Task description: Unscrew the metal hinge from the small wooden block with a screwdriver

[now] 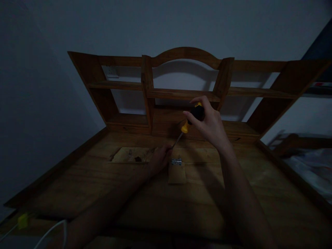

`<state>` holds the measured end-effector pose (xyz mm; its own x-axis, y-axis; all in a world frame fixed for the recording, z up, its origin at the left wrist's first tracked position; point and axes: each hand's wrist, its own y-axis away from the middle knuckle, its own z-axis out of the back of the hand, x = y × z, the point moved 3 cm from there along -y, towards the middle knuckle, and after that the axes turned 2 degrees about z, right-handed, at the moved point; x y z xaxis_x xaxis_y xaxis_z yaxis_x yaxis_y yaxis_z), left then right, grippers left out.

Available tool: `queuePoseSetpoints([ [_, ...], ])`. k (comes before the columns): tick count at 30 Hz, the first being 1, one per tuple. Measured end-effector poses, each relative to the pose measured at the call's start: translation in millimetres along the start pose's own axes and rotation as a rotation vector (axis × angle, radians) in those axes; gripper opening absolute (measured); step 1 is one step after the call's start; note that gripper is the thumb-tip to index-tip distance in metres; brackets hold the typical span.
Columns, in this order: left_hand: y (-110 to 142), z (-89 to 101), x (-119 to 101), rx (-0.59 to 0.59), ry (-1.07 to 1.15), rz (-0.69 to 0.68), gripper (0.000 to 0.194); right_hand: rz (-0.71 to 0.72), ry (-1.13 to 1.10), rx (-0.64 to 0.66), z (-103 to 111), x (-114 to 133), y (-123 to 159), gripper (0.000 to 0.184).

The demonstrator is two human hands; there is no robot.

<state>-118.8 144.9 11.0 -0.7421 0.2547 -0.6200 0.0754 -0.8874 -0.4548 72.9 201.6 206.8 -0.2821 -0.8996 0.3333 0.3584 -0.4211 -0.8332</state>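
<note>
My right hand (209, 122) is wrapped round the black and yellow handle of a screwdriver (191, 119), whose metal shaft slants down to the left. My left hand (159, 159) rests closed on the desk at the shaft's tip, pinching something too small to make out. Just right of it lies a small metal hinge (176, 161), set across the joint between a long wooden board (199, 155) and a small wooden block (177, 173).
A wooden desk (103, 186) carries a shelved hutch (181, 93) along the back against a pale wall. A white cable (49, 231) and a small yellow object (22, 220) lie at the front left. Another surface with pale material (311, 169) stands to the right.
</note>
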Motion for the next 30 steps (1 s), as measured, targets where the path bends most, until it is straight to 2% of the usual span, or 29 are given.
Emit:
queuePoseSetpoints([
  [6,-1.2,1.4,0.2,-0.010,0.042,0.067,0.030,-0.041,0.060,-0.167,1.7,-5.3,-1.4,0.031],
  [9,-2.3,3.1,-1.4,-0.011,0.019,0.079,0.029,-0.059,0.093,-0.200,5.5,-8.2,-1.9,0.032],
  [23,-2.4,2.2,-3.2,0.007,0.023,-0.013,0.031,-0.029,0.047,-0.099,-0.7,-6.5,-1.3,0.027],
  [30,-2.1,3.7,-6.7,0.006,0.023,0.004,0.029,-0.006,0.040,-0.083,0.7,-6.9,-0.7,0.026],
])
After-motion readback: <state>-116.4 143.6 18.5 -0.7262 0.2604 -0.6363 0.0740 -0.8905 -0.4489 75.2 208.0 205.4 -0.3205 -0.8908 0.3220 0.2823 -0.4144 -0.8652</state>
